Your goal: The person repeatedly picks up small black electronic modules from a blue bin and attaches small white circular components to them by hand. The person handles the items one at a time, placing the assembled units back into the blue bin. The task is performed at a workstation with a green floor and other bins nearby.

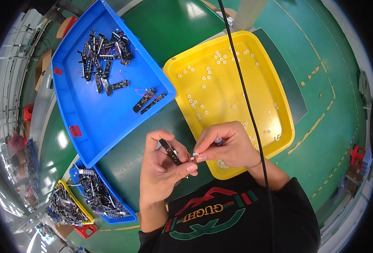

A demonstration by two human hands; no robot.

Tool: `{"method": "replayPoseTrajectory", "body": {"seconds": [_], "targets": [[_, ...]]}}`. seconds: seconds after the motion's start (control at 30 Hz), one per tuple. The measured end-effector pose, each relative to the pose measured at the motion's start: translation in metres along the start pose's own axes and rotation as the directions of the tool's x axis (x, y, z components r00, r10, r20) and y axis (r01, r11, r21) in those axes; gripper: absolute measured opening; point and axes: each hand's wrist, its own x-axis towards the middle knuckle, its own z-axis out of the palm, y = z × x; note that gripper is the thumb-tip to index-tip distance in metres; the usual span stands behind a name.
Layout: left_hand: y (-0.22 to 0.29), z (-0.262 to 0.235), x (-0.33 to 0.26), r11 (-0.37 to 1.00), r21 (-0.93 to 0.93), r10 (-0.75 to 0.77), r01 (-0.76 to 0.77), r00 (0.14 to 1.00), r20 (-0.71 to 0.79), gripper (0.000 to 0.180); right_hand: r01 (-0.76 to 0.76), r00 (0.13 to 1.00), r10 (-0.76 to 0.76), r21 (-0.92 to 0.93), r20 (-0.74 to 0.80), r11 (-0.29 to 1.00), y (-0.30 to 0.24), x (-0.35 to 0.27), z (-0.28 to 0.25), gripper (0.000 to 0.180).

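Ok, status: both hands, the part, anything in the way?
Left hand gripping black circuit board. Right hand pinching small white piece. Black cable crosses view in front of yellow tray, clear of the pinch.

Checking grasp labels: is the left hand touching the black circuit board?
Touching. The head view shows it: the left hand holds the black circuit board among its bent fingers, above the table.

1. The dark green desk (119, 164) carries two trays side by side.
2. At the left lies a blue tray (123, 101).
3. At the right lies a yellow tray (264, 84) (a corner of desk shows beyond it).
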Motion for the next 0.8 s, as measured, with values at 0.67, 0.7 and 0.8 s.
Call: {"method": "replayPoseTrajectory", "body": {"seconds": [0.67,0.7,0.8], "targets": [[-0.002,0.002,0.005,0.994,0.046,0.1,-0.098,0.994,-0.049,0.049,0.121,0.992,-0.117,-0.118,0.037,0.986,-0.007,0.0,0.007,0.008],[-0.004,0.001,0.004,0.994,0.07,0.088,-0.085,0.995,-0.049,0.049,0.147,0.989,-0.143,-0.165,0.031,0.975,-0.008,-0.001,0.008,0.008],[-0.001,0.001,0.003,0.994,0.061,0.088,-0.085,0.995,-0.053,0.048,0.198,0.98,-0.184,-0.337,0.072,0.92,-0.014,0.0,0.009,0.008]]}}
